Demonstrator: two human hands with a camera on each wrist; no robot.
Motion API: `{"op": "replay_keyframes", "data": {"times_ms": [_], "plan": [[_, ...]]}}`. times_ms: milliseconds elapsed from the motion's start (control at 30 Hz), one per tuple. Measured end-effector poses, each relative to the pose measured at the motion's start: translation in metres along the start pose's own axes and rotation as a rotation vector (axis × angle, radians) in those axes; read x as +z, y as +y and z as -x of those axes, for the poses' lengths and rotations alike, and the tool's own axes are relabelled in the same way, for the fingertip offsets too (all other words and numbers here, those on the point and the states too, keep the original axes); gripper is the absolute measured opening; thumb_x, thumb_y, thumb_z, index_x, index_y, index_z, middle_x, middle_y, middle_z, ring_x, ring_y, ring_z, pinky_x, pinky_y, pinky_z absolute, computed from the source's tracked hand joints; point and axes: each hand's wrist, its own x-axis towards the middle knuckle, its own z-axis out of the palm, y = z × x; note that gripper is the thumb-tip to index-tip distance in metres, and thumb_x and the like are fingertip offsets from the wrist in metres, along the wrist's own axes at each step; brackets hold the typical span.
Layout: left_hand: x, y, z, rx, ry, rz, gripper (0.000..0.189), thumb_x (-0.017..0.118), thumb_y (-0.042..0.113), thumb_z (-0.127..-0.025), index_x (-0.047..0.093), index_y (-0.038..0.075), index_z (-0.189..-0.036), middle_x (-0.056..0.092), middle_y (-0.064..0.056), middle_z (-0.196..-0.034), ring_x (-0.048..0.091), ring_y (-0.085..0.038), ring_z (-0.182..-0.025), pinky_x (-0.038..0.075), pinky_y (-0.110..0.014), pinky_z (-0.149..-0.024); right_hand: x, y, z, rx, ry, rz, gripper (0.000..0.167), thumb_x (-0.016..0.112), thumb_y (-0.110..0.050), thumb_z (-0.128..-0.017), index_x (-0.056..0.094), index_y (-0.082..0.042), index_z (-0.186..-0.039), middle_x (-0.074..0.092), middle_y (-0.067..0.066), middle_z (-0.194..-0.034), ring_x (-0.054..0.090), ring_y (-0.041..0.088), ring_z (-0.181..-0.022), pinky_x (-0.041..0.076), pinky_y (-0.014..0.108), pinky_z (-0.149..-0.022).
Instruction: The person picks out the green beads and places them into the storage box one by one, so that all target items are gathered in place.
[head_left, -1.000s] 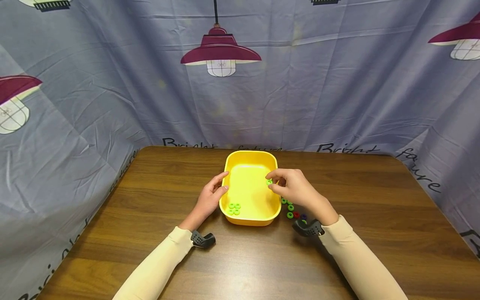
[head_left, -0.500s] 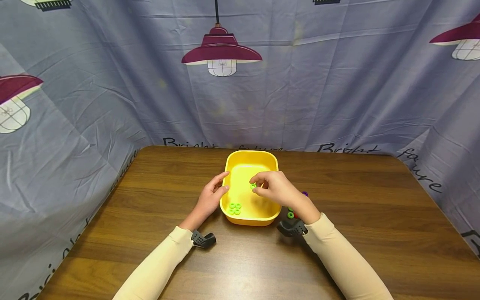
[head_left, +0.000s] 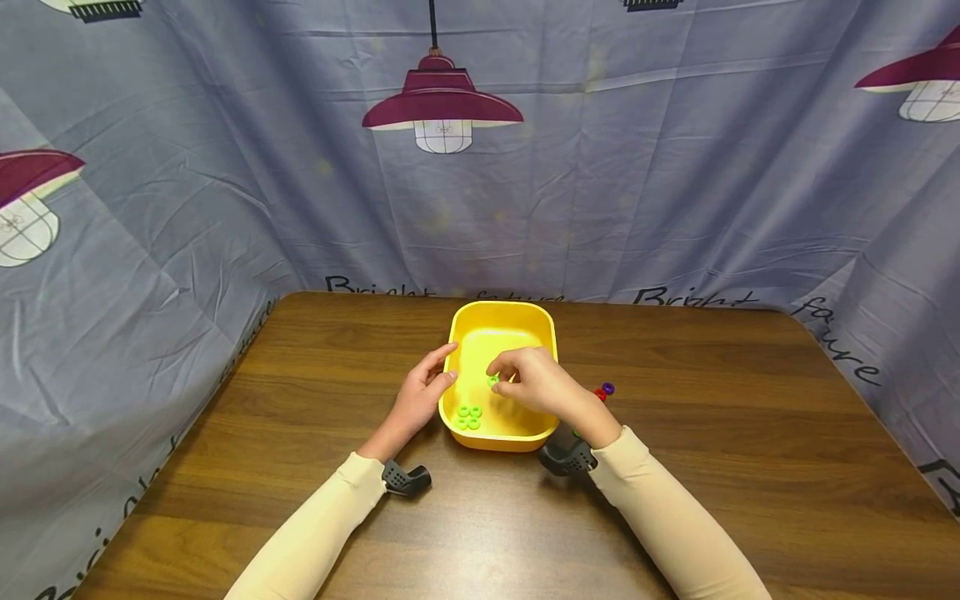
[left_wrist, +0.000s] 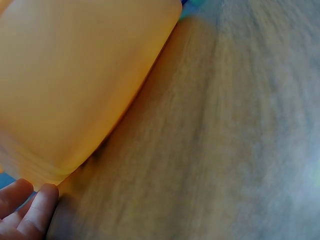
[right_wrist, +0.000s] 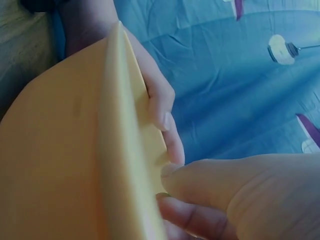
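A yellow plastic basin (head_left: 501, 442) stands on the wooden table. My left hand (head_left: 422, 390) holds its left side, thumb and fingertips over the rim; in the left wrist view, fingers (left_wrist: 42, 210) touch its outer wall. Between thumb and index finger, my right hand (head_left: 531, 379) pinches a small green ring (head_left: 492, 381) over the basin's middle. Several similar green rings (head_left: 469, 417) lie grouped in the near left corner of the basin. In the right wrist view, the yellow wall (right_wrist: 60, 145) hides part of the right fingers.
Right of the basin, a red ring (head_left: 600, 394) and a purple ring (head_left: 608, 388) lie on the table (head_left: 720, 400), with a green ring (head_left: 577, 432) partly hidden by the right wrist. A printed curtain (head_left: 615, 200) hangs behind the table.
My right hand has carried the pinched green ring leftward from the basin's right rim to over its middle. The red and purple rings sit farther back than a second ago. My left hand stays put.
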Motion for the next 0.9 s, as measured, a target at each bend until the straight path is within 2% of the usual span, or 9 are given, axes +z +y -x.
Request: {"op": "replay_keyframes", "data": {"times_ms": [133,367,667,900], "plan": [[-0.001,-0.001,0.000,-0.003,-0.003,0.001,0.050,0.055,0.007,-0.101,0.050,0.007,-0.150,0.058,-0.025,-0.142,0.059,-0.038,-0.126,0.048,-0.016,-0.090,0.004,-0.004,-0.004,0.010,-0.039,0.018,0.016,0.078,-0.007,-0.085,0.077,-0.005,-0.101,0.076,0.004,-0.081,0.062,0.008,-0.070,0.048,0.020,-0.063],[-0.001,-0.001,0.000,-0.003,-0.004,-0.014,0.050,0.055,0.008,-0.101,0.049,0.008,-0.151,0.058,-0.025,-0.143,0.059,-0.038,-0.128,0.051,-0.027,-0.097,0.014,-0.009,-0.007,0.031,-0.099,0.037,0.016,0.078,-0.006,-0.083,0.077,-0.005,-0.099,0.077,0.005,-0.082,0.065,0.009,-0.073,0.050,0.021,-0.067],[0.000,-0.001,-0.001,-0.012,0.004,-0.008,0.050,0.055,0.007,-0.101,0.050,0.009,-0.150,0.059,-0.025,-0.141,0.059,-0.037,-0.127,0.050,-0.022,-0.094,0.025,-0.005,-0.006,0.031,-0.121,0.050,0.014,0.078,-0.006,-0.081,0.076,-0.004,-0.095,0.074,0.002,-0.076,0.062,0.007,-0.071,0.051,0.024,-0.070],[0.000,-0.001,0.000,-0.016,0.002,0.004,0.050,0.055,0.007,-0.101,0.050,0.009,-0.150,0.058,-0.025,-0.142,0.059,-0.037,-0.128,0.051,-0.023,-0.094,0.028,-0.005,-0.004,0.059,-0.163,0.071,0.014,0.077,-0.007,-0.082,0.077,-0.005,-0.096,0.072,0.000,-0.075,0.059,0.007,-0.069,0.050,0.024,-0.070]]}}
